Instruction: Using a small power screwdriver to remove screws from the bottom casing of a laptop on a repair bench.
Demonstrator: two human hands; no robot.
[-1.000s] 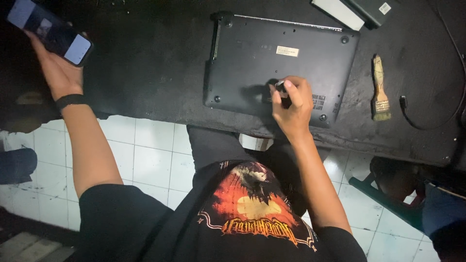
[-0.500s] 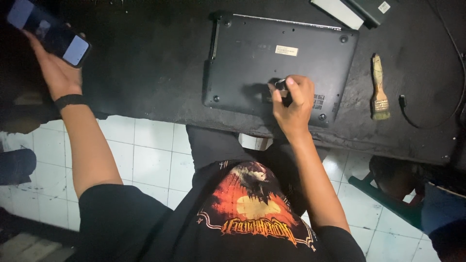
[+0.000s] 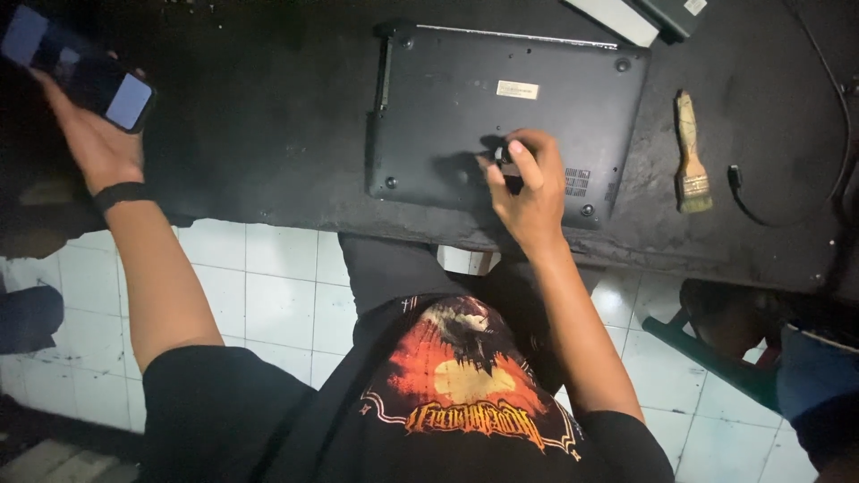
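Black and stubby, a small screwdriver-like tool (image 3: pixel 507 164) sits pinched in the fingers of the right hand (image 3: pixel 530 192), its tip pressed down onto the underside of a dark laptop (image 3: pixel 501 107) that lies bottom-up on the worn black workbench (image 3: pixel 268 134). The hand is closed around the tool; how much of the handle lies inside the fist is hidden. Compared with a second ago almost nothing has shifted: the tool stands at the same spot near the middle of the base panel, close to the front edge, and the fingers keep their hold, which suggests the work at that one spot is still going on.

Off to the far side, the left hand (image 3: pixel 94 143) is raised, its fingers wrapped around a dark smartphone (image 3: pixel 76 72) with a lit screen, held well apart from the laptop. A black band circles that wrist.

Beside the laptop, a small wooden-handled brush (image 3: pixel 689 156) lies on the bench, and a thin dark cable (image 3: pixel 761 201) curls near it. White floor tiles (image 3: pixel 268 286) show below the bench edge.
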